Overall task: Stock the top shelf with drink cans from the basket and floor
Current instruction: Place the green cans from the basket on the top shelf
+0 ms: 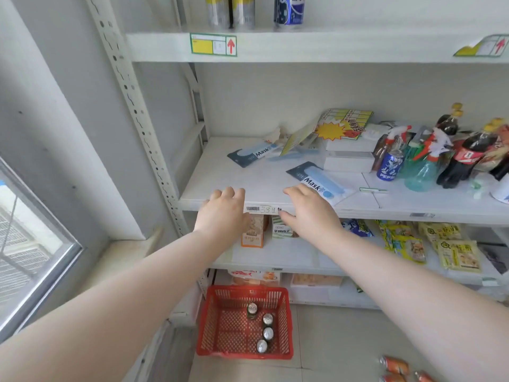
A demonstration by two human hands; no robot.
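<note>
On the floor under the shelves stands a red basket (285, 323) holding several upright drink cans (267, 333). Orange cans (394, 364) lie on the floor at the bottom right. Three cans stand on the top shelf (330, 45): two silver-and-yellow ones (230, 12) and a blue one (289, 9). Both my arms reach forward in front of the middle shelf's front edge. My left hand (223, 213) and my right hand (309, 210) hold nothing, their fingers loosely bent.
The middle shelf (248, 175) carries mask packs (319, 183), white boxes, a blue Pepsi can (389, 166), spray bottles and dark soda bottles (465, 158). Snack packets fill the lower shelves. A wall and window (30, 249) stand on the left.
</note>
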